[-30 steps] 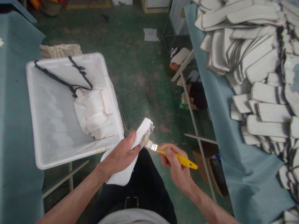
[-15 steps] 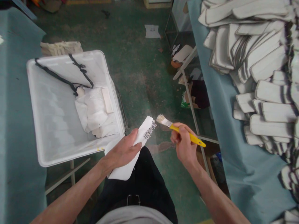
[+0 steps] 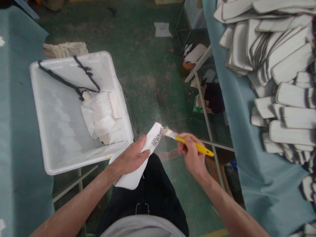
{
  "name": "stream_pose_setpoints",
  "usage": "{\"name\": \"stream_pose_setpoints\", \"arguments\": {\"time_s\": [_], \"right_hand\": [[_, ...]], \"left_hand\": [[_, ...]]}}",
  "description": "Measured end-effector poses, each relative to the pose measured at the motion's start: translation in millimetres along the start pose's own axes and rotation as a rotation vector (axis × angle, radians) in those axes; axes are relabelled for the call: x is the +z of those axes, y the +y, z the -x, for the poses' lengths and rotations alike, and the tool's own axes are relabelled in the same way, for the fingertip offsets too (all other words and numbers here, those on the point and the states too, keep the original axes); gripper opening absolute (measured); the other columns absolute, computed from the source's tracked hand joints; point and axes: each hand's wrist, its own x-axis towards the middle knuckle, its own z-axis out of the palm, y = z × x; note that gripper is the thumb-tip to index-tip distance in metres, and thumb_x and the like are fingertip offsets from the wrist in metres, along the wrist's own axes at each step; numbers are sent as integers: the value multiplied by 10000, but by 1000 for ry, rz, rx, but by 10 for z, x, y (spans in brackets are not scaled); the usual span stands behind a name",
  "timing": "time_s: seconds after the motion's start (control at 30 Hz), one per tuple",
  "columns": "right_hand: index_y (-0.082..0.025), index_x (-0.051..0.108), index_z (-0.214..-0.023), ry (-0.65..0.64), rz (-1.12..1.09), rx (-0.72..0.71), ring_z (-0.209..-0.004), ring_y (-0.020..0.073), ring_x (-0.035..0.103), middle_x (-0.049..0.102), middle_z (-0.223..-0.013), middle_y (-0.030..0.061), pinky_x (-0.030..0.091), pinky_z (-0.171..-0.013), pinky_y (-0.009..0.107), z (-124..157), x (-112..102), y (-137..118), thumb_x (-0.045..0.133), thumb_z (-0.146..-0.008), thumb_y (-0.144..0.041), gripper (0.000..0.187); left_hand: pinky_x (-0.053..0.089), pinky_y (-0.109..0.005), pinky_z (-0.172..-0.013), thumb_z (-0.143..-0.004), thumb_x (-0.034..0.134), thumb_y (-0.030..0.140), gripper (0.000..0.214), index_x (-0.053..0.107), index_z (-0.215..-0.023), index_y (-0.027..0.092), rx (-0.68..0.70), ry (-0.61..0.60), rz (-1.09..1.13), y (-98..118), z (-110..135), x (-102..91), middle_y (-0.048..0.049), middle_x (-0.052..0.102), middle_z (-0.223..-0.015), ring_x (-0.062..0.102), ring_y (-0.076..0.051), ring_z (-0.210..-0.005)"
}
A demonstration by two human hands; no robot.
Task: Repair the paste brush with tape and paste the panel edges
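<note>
The left hand (image 3: 133,158) is closed around the middle of a stack of white pieces (image 3: 130,177), its thumb and fingers pressed over the upper face. The stack slants through this grip: 1 end juts out beyond the fingertips, up and to the right, while the broader end spreads out below the palm, in front of the dark trousers (image 3: 161,187). A speckled, dark-flecked edge (image 3: 156,140) runs along the jutting end, on the side facing the right hand (image 3: 194,156).

That right hand pinches 1 yellow-handled brush (image 3: 179,138) between thumb and fingers, with the tail of the handle sticking out past the grip to the right. The pale bristles (image 3: 165,131) point left and lie right at the top of the speckled edge; blur hides whether they touch it. The 2 hands are apart, with the brush head between them. The white bin (image 3: 63,112) stands just left of the stack.
</note>
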Motion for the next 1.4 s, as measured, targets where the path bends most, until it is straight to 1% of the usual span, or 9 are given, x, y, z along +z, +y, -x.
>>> {"name": "stream_pose_setpoints", "arguments": {"time_s": [0.07,0.17,0.3,0.47,0.63,0.73,0.97,1.17,1.4], "right_hand": [[-204,706,-861,13,5,6,-486,114,403,457,-525,-64,314,-475,253,-12,5,2,612,-971,-496,326],[-197,711,-856,-206,-16,65,-468,112,412,504,-529,-46,294,-462,252,0,20,17,583,-994,-502,359],[-210,704,-869,28,-19,-18,-490,115,408,473,-529,-59,316,-483,254,-52,25,42,624,-966,-498,314],[-193,708,-839,-150,-37,51,-463,112,424,507,-523,-45,303,-458,251,-55,44,63,601,-976,-506,357],[-202,706,-863,10,-57,-9,-474,99,406,466,-515,-74,314,-476,238,-10,70,56,636,-956,-473,295],[-184,717,-838,-152,-85,52,-454,99,428,525,-511,-50,298,-456,234,15,95,97,613,-973,-477,339],[-224,668,-848,238,-309,-54,-443,81,342,464,-511,-107,339,-453,200,-598,-134,37,666,-826,-409,186],[-216,636,-847,-61,-1044,375,-407,55,287,356,-511,-148,311,-405,140,-235,-290,-150,731,-817,-147,122],[-202,527,-684,-228,-1395,472,-390,47,285,299,-463,-145,293,-392,125,45,-214,20,659,-936,-104,301]], "left_hand": [[459,-459,-1132,-953,469,378,455,520,-1340,144,-16,0,-16,5,1,-13,-164,667,-1354,629,-331,-1259],[520,-455,-1045,-960,459,386,383,558,-1259,168,1,-19,33,-5,0,-17,-124,722,-1203,676,-312,-1131],[444,-498,-1166,-931,499,365,472,538,-1344,140,1,22,44,-10,2,-10,-172,667,-1378,619,-346,-1296],[529,-457,-1043,-941,497,365,403,568,-1287,170,0,-12,65,-21,14,-18,-113,736,-1188,689,-312,-1118],[484,-463,-1119,-928,499,361,464,564,-1331,141,-9,20,41,-33,16,-16,-152,709,-1297,646,-328,-1231],[500,-476,-1100,-949,482,389,453,561,-1324,147,11,-12,80,-14,23,-22,-133,722,-1267,659,-321,-1199],[427,-504,-1220,-926,497,412,560,559,-1405,129,-37,28,20,-49,130,-18,-180,636,-1490,579,-366,-1404],[384,-539,-1258,-928,524,464,638,523,-1475,136,-82,157,57,-78,199,-134,-175,600,-1544,550,-369,-1448],[466,-508,-1182,-950,524,498,585,553,-1439,178,-15,106,109,121,326,-135,-134,684,-1429,636,-351,-1328]]}}
